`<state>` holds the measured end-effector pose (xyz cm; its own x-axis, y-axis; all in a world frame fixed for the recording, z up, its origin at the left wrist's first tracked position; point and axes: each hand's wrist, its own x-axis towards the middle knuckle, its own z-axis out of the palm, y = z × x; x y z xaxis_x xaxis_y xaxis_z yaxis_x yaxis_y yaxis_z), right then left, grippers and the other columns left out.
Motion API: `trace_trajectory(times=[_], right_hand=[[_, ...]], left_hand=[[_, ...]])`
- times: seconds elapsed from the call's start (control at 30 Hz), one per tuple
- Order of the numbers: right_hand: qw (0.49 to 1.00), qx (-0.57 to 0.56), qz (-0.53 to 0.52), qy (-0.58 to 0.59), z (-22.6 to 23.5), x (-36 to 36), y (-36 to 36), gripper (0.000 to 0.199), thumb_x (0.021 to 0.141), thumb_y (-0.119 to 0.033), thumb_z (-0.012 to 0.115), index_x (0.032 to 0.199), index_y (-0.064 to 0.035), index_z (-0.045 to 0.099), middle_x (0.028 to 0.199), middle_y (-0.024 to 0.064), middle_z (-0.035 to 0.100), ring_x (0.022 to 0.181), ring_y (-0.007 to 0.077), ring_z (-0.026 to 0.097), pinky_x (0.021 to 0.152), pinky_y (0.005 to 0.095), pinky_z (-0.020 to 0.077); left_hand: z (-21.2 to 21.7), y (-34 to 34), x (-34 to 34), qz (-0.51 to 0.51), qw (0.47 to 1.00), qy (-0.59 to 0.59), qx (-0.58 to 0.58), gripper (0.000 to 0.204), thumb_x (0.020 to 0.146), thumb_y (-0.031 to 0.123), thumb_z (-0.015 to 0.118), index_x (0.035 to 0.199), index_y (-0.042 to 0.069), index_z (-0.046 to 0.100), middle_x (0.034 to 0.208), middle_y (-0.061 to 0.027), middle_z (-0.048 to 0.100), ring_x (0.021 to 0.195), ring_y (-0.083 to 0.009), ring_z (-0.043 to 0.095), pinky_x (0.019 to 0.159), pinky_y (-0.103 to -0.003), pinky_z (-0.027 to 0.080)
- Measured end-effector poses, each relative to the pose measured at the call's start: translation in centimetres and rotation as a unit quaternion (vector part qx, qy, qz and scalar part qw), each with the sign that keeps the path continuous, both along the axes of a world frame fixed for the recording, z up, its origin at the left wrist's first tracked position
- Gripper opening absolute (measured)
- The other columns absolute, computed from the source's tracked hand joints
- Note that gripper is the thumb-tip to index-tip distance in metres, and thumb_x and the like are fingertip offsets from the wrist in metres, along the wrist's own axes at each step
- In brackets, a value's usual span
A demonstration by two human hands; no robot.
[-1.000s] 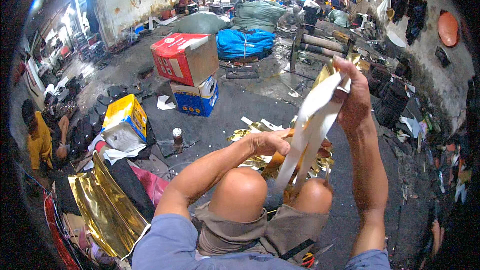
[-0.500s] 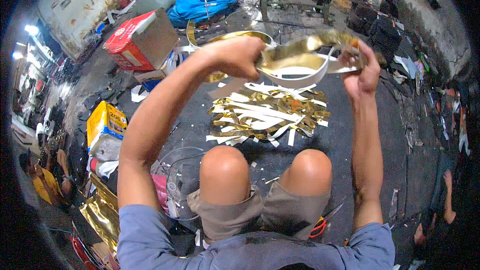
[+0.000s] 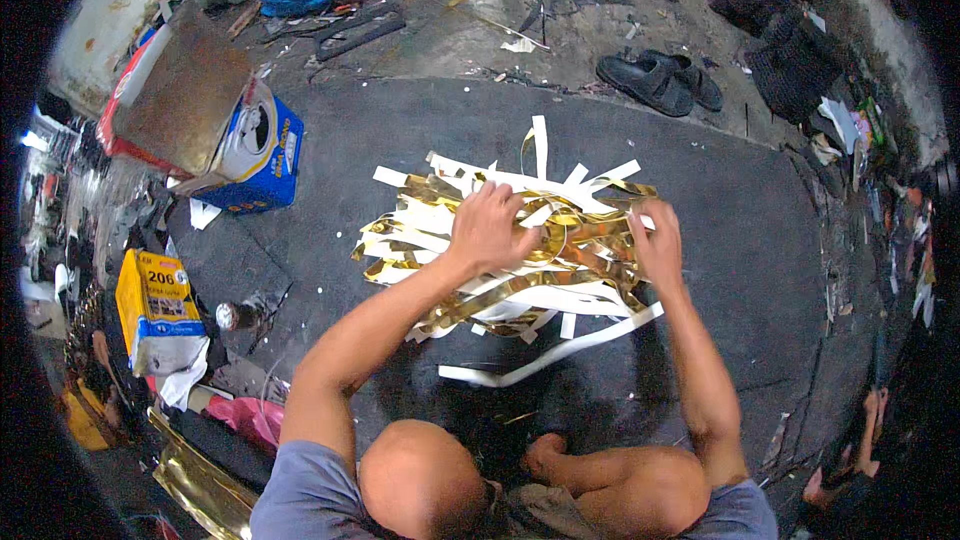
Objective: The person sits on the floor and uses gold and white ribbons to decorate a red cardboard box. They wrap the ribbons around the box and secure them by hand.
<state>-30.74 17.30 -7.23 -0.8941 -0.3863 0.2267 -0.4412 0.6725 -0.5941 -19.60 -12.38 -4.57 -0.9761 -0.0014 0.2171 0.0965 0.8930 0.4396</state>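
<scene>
From the head view I look straight down on a pile of gold and white strips lying on a dark floor mat, roughly at the mat's middle, nearer its far edge than the near one where the person's knees are. Most strips lie with their long axis left to right across the mat, ends pointing toward its left and right edges; a few short white ones at the back stand out toward the far edge, and one long white strip at the front runs slantwise, its right end raised toward the right edge. My left hand rests on top of the pile, left of centre, fingers curled down into the strips and closed on a bunch of them. My right hand sits at the pile's right side, fingers bent over the gold strips there, touching them; I cannot tell whether it actually grips any. Both forearms come in from the near edge. Off the mat's left edge sit a blue carton with a red box on it, and a yellow bag nearer me. A pair of dark sandals lies beyond the far edge.
</scene>
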Motion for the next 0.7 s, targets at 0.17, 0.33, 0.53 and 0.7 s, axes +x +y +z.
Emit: trace_trajectory(times=[0.17, 0.33, 0.53, 0.7], right_hand=[[0.964, 0.14, 0.222, 0.032, -4.7, -11.1, -7.9, 0.046, 0.106, -0.041, 0.045, 0.129, -0.007, 0.067, 0.139, 0.0212, 0.058, 0.131, 0.0392, 0.052, 0.115, 0.0479, 0.0386], [0.926, 0.267, 0.257, -0.075, -6.4, -10.7, -10.8, 0.056, 0.108, -0.048, 0.034, 0.137, -0.0102, 0.063, 0.15, 0.0199, 0.052, 0.135, 0.0394, 0.05, 0.117, 0.0487, 0.0371], [0.909, 0.336, 0.187, -0.161, -5.6, -6.5, -6.4, 0.07, 0.104, -0.064, 0.033, 0.143, -0.0116, 0.06, 0.155, 0.0257, 0.045, 0.142, 0.0466, 0.044, 0.119, 0.0526, 0.0353], [0.87, 0.352, 0.234, -0.253, -2.7, 1.9, -3.7, 0.074, 0.103, -0.065, 0.033, 0.141, -0.0078, 0.061, 0.149, 0.0302, 0.05, 0.136, 0.0488, 0.048, 0.118, 0.0521, 0.0363]], left_hand=[[-6.3, -1.2, -13.7, -0.207, 0.976, 0.054, -0.044, 0.043, 0.1, 0.029, 0.049, 0.133, 0.004, 0.06, 0.142, -0.0134, 0.061, 0.128, -0.035, 0.058, 0.107, -0.046, 0.047], [-11.6, -4.4, -14.2, -0.15, 0.966, -0.119, -0.172, 0.055, 0.102, 0.046, 0.042, 0.138, 0.009, 0.06, 0.148, -0.0145, 0.056, 0.135, -0.0369, 0.053, 0.113, -0.052, 0.041], [-8.1, -5.3, -6.9, -0.083, 0.956, -0.243, -0.143, 0.063, 0.102, 0.057, 0.04, 0.124, 0.008, 0.071, 0.124, -0.0195, 0.064, 0.111, -0.0401, 0.066, 0.097, -0.054, 0.052], [-6.4, -2.4, 0.3, -0.097, 0.891, -0.422, -0.135, 0.077, 0.1, 0.071, 0.036, 0.137, 0.01, 0.066, 0.148, -0.0227, 0.054, 0.125, -0.0397, 0.063, 0.104, -0.05, 0.05]])
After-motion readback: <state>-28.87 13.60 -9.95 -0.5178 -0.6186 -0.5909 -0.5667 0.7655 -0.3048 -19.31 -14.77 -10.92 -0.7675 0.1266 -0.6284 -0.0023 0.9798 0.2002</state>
